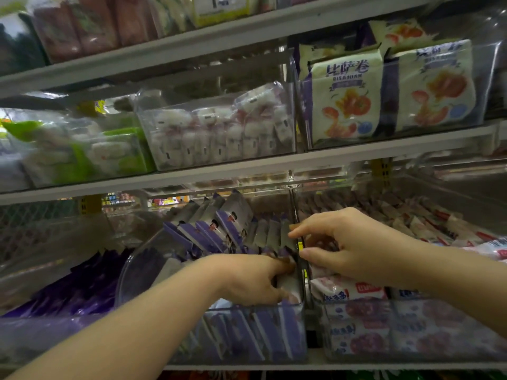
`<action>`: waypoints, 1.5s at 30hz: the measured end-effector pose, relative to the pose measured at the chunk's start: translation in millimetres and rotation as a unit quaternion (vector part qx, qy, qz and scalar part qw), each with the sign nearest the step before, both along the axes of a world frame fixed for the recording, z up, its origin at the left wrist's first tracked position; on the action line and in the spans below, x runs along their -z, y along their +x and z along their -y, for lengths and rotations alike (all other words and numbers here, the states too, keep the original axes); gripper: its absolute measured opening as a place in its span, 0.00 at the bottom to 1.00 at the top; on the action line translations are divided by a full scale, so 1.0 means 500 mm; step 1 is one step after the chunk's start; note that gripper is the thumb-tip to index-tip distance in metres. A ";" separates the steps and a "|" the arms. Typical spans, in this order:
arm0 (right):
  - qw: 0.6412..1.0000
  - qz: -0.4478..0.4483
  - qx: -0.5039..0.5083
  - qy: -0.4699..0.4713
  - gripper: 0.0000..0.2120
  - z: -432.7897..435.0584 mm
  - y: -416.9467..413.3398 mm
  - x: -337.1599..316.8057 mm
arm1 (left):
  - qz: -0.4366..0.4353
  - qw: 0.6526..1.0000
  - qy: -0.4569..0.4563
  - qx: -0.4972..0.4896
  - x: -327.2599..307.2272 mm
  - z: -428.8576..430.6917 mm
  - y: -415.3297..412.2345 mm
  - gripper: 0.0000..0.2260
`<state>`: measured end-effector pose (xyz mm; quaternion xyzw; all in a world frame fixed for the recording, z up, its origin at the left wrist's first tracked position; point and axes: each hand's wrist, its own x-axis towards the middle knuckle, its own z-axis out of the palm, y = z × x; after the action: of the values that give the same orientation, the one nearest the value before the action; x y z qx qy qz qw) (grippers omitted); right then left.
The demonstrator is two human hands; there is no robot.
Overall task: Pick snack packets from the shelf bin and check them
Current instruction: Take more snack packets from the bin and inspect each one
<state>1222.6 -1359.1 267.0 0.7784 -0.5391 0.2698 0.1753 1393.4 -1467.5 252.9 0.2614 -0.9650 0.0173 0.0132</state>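
Where the grip is concerned, the left hand (255,281) is down inside the clear plastic shelf bin (129,267), its fingers curled round one grey-and-purple foil snack packet (288,285) at the bin's near right corner. Whether it holds one packet or several cannot be told, as the fingertips are hidden behind the foil. The right hand (348,242) comes in from the right, above the wall between the bins. Its forefinger and thumb stand apart, with nothing seen clamped between them. The fingertips lie at the top edges of the row of grey-and-purple packets (236,223); contact there cannot be confirmed.

The packets stand on edge, leaning, in a file running from near to far along the bin, their long axes roughly upright. The held packet lies just to the left of the right hand's thumb and below it. The left hand is the nearer of the two and already has hold.

Judgement: the packet must come out upward and toward the person. The bin is open at the top, and the front wall is low. The grey metal shelf edge (192,176) overhead limits lift at the far end only. To the right, a second clear bin of white-and-pink packets (356,292) sits hard against the first, leaving no sideways room. Neighbouring packets may drag out with the one held.
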 end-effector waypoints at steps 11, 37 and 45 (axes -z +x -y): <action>0.985 -0.134 0.094 0.044 0.16 0.059 0.095 -0.079 | -0.280 0.933 -0.204 -0.100 -0.001 0.029 0.176 0.12; 0.991 -0.082 0.072 0.074 0.20 0.318 0.230 -0.100 | -0.309 0.920 -0.111 -0.214 -0.059 0.213 0.168 0.24; 0.996 -0.044 0.072 0.024 0.14 0.288 0.156 -0.096 | -0.376 0.905 -0.122 -0.158 -0.035 0.196 0.117 0.18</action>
<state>1300.7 -1503.2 314.9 0.7527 -0.5917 0.2092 0.1989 1451.7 -1565.3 270.6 0.3939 -0.8246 0.0372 0.4044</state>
